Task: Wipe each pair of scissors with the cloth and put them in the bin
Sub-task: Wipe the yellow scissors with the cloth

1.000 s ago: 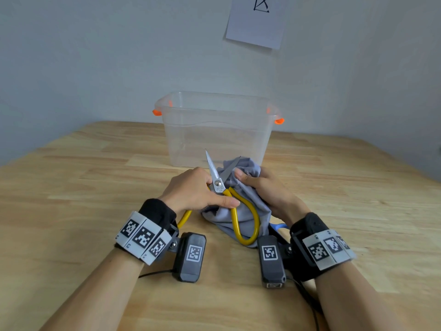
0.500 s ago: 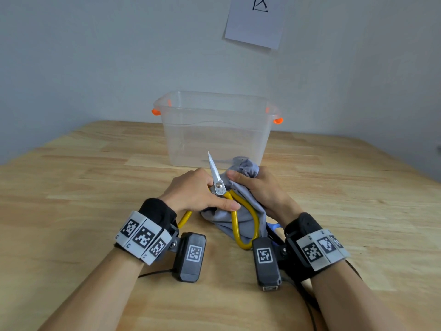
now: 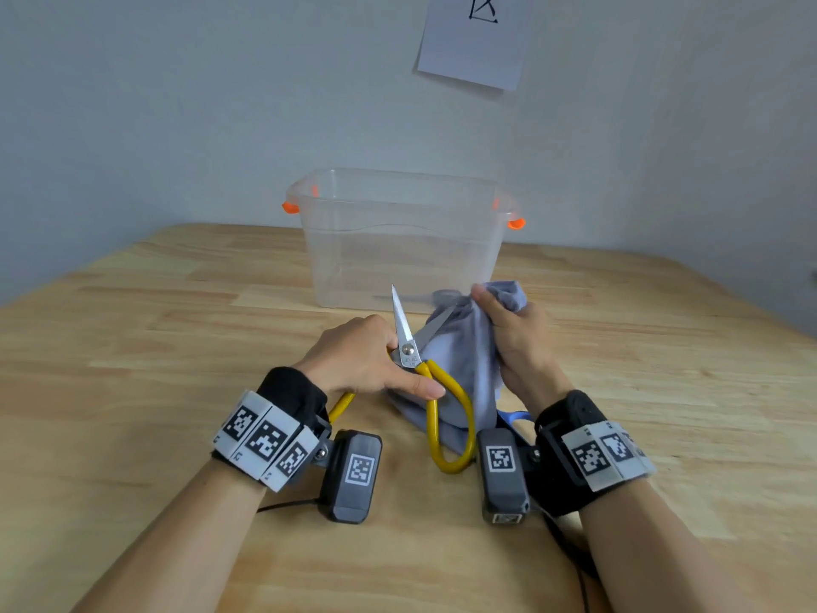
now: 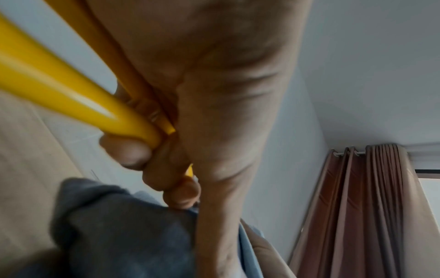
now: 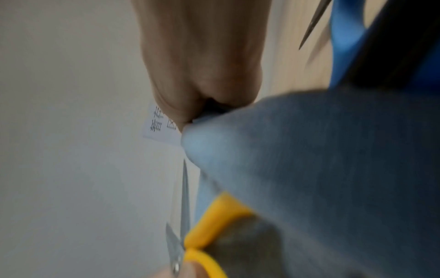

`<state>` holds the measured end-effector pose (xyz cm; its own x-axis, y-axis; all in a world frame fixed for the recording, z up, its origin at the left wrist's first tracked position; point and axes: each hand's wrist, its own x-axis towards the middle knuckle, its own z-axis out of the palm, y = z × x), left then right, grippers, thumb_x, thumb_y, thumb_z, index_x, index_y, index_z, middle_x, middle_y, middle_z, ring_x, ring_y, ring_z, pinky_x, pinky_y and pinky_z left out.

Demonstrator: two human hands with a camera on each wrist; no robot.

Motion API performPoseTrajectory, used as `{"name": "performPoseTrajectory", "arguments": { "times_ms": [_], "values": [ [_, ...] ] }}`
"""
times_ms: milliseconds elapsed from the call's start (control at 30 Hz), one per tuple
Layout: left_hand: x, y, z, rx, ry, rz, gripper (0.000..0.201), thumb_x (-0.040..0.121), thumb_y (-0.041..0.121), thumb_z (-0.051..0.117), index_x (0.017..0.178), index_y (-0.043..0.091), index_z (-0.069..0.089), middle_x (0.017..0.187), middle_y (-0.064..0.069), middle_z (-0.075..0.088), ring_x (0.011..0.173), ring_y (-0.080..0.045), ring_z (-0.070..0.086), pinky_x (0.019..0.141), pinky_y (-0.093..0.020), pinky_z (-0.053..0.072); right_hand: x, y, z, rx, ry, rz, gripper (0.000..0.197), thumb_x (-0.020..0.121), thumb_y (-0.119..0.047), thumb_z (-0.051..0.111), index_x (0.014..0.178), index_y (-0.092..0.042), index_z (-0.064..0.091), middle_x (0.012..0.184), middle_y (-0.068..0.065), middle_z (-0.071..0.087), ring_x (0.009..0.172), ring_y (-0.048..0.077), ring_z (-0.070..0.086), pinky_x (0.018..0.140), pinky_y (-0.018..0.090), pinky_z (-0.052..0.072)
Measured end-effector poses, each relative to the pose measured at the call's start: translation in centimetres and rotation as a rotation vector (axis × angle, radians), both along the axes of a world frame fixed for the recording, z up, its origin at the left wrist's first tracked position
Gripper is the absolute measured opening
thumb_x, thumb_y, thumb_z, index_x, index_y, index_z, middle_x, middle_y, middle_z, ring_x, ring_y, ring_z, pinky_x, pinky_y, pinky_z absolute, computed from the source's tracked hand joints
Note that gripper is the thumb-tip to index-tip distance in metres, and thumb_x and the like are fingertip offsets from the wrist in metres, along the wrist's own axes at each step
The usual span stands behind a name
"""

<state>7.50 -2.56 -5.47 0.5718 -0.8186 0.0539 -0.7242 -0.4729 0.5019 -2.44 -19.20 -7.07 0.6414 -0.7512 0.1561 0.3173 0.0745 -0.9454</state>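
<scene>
— At the far middle of the wooden table (image 3: 132, 347), what is to be made of the bin (image 3: 398, 241)?
— It is judged light and fairly stiff — clear plastic, open-topped, with orange clips at the rim. Something dim lies on its floor; what it is cannot be told.

— And the cloth (image 3: 468, 347)?
— Soft and limp, it is bunched in the right hand (image 3: 513, 342), whose fingers are curled round it at the top fold. One blade is wrapped inside it, so the fabric is best kept thick between skin and edge.

— How will the yellow-handled scissors (image 3: 411, 351) handle?
— Stiff steel, judged moderately heavy for their size, with sharp points and smooth looped handles that could slip. They are held just in front of the bin, above the table, blades spread. The left hand (image 3: 367, 365) is closed round the near handle close to the pivot — in the left wrist view the fingers (image 4: 166, 180) are seen curled on the yellow tubing. That is the safe place to take hold.

— Anything else?
— A second pair, blue-handled scissors (image 5: 345, 37), lies under the right wrist.

— Any writing?
— A sheet of paper (image 3: 473, 37) on the wall bears a line drawing and, in the right wrist view, a few printed characters too blurred to read. Small marks stamped by the pivot cannot be read either
</scene>
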Motion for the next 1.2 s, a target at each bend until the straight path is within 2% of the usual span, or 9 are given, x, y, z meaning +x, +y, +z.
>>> {"name": "performPoseTrajectory", "arguments": {
  "times_ms": [100, 233, 300, 433, 567, 633, 767, 1033, 1200],
  "values": [
    [0.4, -0.1, -0.2, -0.062, 0.033, 0.049, 0.099, 0.032, 0.092, 0.066, 0.077, 0.003, 0.067, 0.054, 0.005, 0.039, 0.054, -0.012, 0.035, 0.057, -0.034, 0.026, 0.0, -0.6, -0.2, 0.039, 0.008, 0.021, 0.028, 0.093, -0.014, 0.068, 0.096, 0.013, 0.066, 0.099, 0.034, 0.069, 0.091, 0.045, 0.069, 0.086, 0.05, 0.058],
    [0.5, 0.0, -0.1, -0.106, 0.071, 0.08, 0.102, 0.033, 0.091, 0.066, 0.091, 0.007, 0.074, 0.058, 0.004, 0.047, 0.058, -0.012, 0.043, 0.059, -0.033, 0.031, 0.2, 0.4, 0.0, -0.11, 0.169, 0.152, 0.023, 0.096, -0.01, 0.062, 0.082, 0.008, 0.064, 0.076, 0.025, 0.068, 0.068, 0.027, 0.068, 0.062, 0.032, 0.057],
    [0.5, 0.0, -0.1, -0.106, 0.074, 0.071, 0.104, 0.032, 0.093, 0.065, 0.09, 0.007, 0.074, 0.057, 0.004, 0.047, 0.057, -0.011, 0.044, 0.058, -0.033, 0.031, 0.3, 0.4, -0.1, -0.199, 0.176, 0.237, 0.024, 0.097, -0.009, 0.059, 0.083, 0.009, 0.062, 0.079, 0.031, 0.065, 0.07, 0.03, 0.065, 0.064, 0.035, 0.056],
    [0.6, 0.0, -0.1, -0.112, 0.085, 0.077, 0.114, 0.022, 0.099, 0.058, 0.089, 0.008, 0.074, 0.059, 0.004, 0.052, 0.059, -0.011, 0.047, 0.059, -0.032, 0.034, 0.7, 0.0, -0.3, -0.033, 0.182, 0.261, 0.028, 0.093, -0.031, 0.062, 0.103, -0.006, 0.055, 0.088, 0.016, 0.062, 0.078, 0.023, 0.065, 0.068, 0.035, 0.053],
    [0.5, 0.1, 0.0, -0.105, 0.08, 0.059, 0.109, 0.028, 0.096, 0.061, 0.088, 0.004, 0.073, 0.057, 0.003, 0.049, 0.057, -0.012, 0.045, 0.057, -0.033, 0.031, 0.9, 0.0, -0.4, 0.056, 0.083, 0.326, 0.04, 0.105, -0.03, 0.04, 0.099, 0.001, 0.063, 0.089, 0.016, 0.066, 0.083, 0.023, 0.065, 0.082, 0.032, 0.053],
    [0.5, 0.1, -0.1, -0.107, 0.079, 0.059, 0.103, 0.032, 0.092, 0.064, 0.081, 0.002, 0.07, 0.055, 0.002, 0.046, 0.056, -0.013, 0.042, 0.057, -0.033, 0.03, 0.7, 0.2, -0.4, -0.01, 0.116, 0.302, 0.038, 0.104, -0.025, 0.044, 0.102, 0.004, 0.068, 0.096, 0.019, 0.07, 0.092, 0.028, 0.068, 0.087, 0.037, 0.054],
    [0.4, 0.0, -0.1, -0.111, 0.093, 0.06, 0.094, 0.031, 0.091, 0.066, 0.071, 0.006, 0.064, 0.055, 0.003, 0.041, 0.056, -0.014, 0.039, 0.059, -0.034, 0.029, 0.2, 0.5, 0.0, -0.093, 0.093, 0.333, 0.02, 0.101, -0.011, 0.052, 0.104, 0.004, 0.065, 0.085, 0.016, 0.068, 0.075, 0.022, 0.069, 0.066, 0.028, 0.055],
    [1.0, -0.4, -0.7, -0.109, 0.033, 0.035, 0.12, 0.018, 0.104, 0.054, 0.08, 0.001, 0.065, 0.059, 0.001, 0.045, 0.058, -0.014, 0.043, 0.06, -0.036, 0.031, -0.3, 1.3, 0.0, -0.31, 0.163, 0.47, 0.025, 0.09, -0.026, 0.064, 0.095, -0.003, 0.069, 0.081, 0.007, 0.071, 0.073, 0.015, 0.066, 0.067, 0.024, 0.053],
    [0.7, -0.3, -0.5, -0.089, 0.026, -0.005, 0.104, 0.026, 0.095, 0.063, 0.073, 0.003, 0.062, 0.053, 0.007, 0.04, 0.054, -0.012, 0.04, 0.058, -0.035, 0.03, -0.2, 1.3, -0.2, -0.358, 0.201, 0.45, 0.024, 0.091, -0.026, 0.066, 0.094, -0.004, 0.073, 0.083, 0.009, 0.074, 0.075, 0.017, 0.068, 0.071, 0.029, 0.055]
  ]
}}
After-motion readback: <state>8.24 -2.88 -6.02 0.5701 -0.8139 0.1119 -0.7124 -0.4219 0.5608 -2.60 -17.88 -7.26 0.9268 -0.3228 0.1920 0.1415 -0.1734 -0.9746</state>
